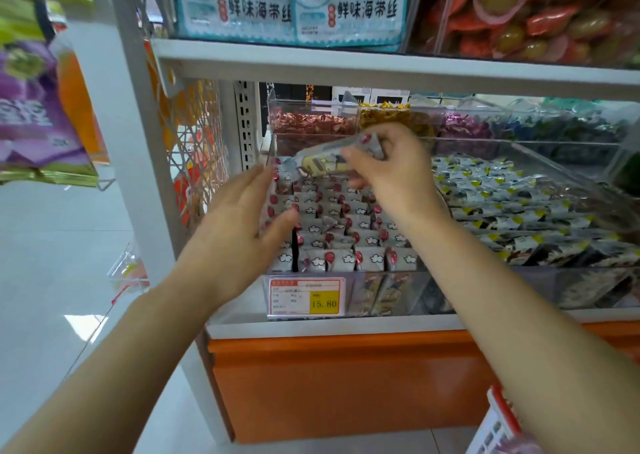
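Note:
My right hand (391, 176) pinches a small grey snack packet (332, 157) with a yellow patch and holds it above a clear plastic bin (391, 292). That bin holds several rows of grey packets with red dots (332, 235), standing upright. My left hand (242, 225) reaches toward the bin's left side with fingers straight and holds nothing. Its fingertips are near the bin's left wall.
A price tag (306, 296) reading 15.80 hangs on the bin front. To the right is a bin of grey and yellow packets (519, 211). Wrapped candies (311, 124) fill bins behind. A shelf (381, 66) above carries seaweed bags. A red and white basket (498, 426) sits lower right.

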Available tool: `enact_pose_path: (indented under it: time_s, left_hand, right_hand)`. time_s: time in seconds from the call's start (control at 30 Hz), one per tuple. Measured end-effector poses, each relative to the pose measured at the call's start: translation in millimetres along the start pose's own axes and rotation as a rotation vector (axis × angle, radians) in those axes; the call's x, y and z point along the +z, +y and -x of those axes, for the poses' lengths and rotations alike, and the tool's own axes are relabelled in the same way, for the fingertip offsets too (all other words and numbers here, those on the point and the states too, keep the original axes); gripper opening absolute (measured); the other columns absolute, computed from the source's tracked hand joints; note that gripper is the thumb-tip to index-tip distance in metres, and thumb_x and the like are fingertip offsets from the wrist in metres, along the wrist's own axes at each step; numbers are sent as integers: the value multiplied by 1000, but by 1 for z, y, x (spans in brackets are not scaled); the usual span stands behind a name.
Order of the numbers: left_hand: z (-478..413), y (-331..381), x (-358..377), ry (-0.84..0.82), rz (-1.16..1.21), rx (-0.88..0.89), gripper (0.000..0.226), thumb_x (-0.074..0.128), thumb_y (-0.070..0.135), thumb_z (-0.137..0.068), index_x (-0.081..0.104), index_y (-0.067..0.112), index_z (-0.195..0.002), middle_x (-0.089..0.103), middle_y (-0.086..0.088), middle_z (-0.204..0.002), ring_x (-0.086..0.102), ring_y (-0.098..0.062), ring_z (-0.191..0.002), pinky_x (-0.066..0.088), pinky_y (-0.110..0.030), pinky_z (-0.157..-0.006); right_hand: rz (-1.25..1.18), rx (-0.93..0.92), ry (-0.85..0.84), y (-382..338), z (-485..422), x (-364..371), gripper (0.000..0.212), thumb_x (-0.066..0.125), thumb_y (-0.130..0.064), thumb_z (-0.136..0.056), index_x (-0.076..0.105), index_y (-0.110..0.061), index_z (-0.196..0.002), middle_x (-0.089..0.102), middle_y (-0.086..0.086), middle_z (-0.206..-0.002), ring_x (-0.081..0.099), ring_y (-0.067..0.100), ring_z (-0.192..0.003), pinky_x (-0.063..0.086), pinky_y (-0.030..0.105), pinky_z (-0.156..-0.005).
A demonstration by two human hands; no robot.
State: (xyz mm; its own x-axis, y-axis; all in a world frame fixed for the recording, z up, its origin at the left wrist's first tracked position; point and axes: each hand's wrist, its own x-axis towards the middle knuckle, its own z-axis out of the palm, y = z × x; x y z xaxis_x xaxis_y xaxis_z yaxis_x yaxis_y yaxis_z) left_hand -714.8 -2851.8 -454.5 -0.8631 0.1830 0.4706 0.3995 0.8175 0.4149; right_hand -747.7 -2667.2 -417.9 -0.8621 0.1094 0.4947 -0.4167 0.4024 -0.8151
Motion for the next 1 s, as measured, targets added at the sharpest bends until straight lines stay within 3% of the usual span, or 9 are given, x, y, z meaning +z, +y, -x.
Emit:
enact_pose_path:
  time_s: [0.1,0.23,0.33,0.4,0.47,0.6,0.7,0.83,1.0]
  left_hand:
    - [2,-12,15,-142,11,-37,81,35,58,-87,-4,23,-150,-2,4,-158,-2,-12,-143,-2,-24,-105]
    - [1,-18,19,-164,68,-52,87,37,61,-86,-14,26,-147,-6,7,-158,-5,-7,-141,-3,-22,-103]
    - [2,-16,19,-194,127,-59,92,37,64,-82,-15,26,-147,-6,7,-158,-5,-6,-142,-1,-22,-105]
    - [0,-16,19,-202,153,-66,93,37,65,-80,-15,26,-147,-7,8,-157,-6,-6,-142,0,-23,-106]
    - [-1,-17,19,-208,189,-87,91,40,61,-84,-16,27,-146,-8,9,-157,-7,-5,-142,-1,-22,-105]
    - [-2,-19,19,-227,235,-109,90,43,59,-86,-15,27,-147,-10,10,-157,-8,-5,-142,-2,-21,-105]
    - [-4,-20,18,-240,245,-109,89,43,60,-85,-12,28,-147,-7,10,-157,-6,-6,-142,-1,-23,-105]
    - [-5,-19,16,-232,255,-99,88,44,61,-84,-7,29,-148,-2,10,-157,0,-8,-143,4,-24,-105]
    - [-5,-17,16,-228,255,-104,87,45,58,-86,-7,26,-148,1,7,-158,4,-10,-142,6,-23,-102]
  right_hand:
    - [254,-42,-102,0,-33,20,32,61,-20,-89,55,-5,-116,60,8,-116,63,25,-99,54,37,-84]
    - [391,-176,-313,7,-57,44,21,63,-21,-88,60,-6,-102,61,8,-103,57,17,-91,41,18,-67]
    - [506,-213,-386,13,-66,60,33,69,-23,-83,58,-5,-108,60,8,-108,54,18,-94,40,24,-74]
    - [533,-203,-436,17,-67,68,34,72,-24,-80,57,-8,-107,57,-1,-97,51,9,-83,40,21,-68]
    - [568,-192,-513,24,-65,74,23,66,-26,-86,59,-11,-102,53,-7,-88,50,6,-79,38,20,-63]
    - [844,-176,-655,37,-66,77,30,41,-28,-96,68,-14,-97,52,-6,-88,43,17,-100,37,35,-83]
    - [777,-172,-584,37,-78,79,30,43,-20,-95,72,-13,-96,62,6,-116,48,24,-117,35,45,-104]
    - [676,-151,-413,37,-95,83,20,52,-13,-92,71,-13,-101,68,4,-111,62,17,-99,47,34,-95]
    - [969,-264,-392,46,-92,104,8,65,-24,-86,69,-18,-84,61,0,-108,47,21,-112,43,41,-96]
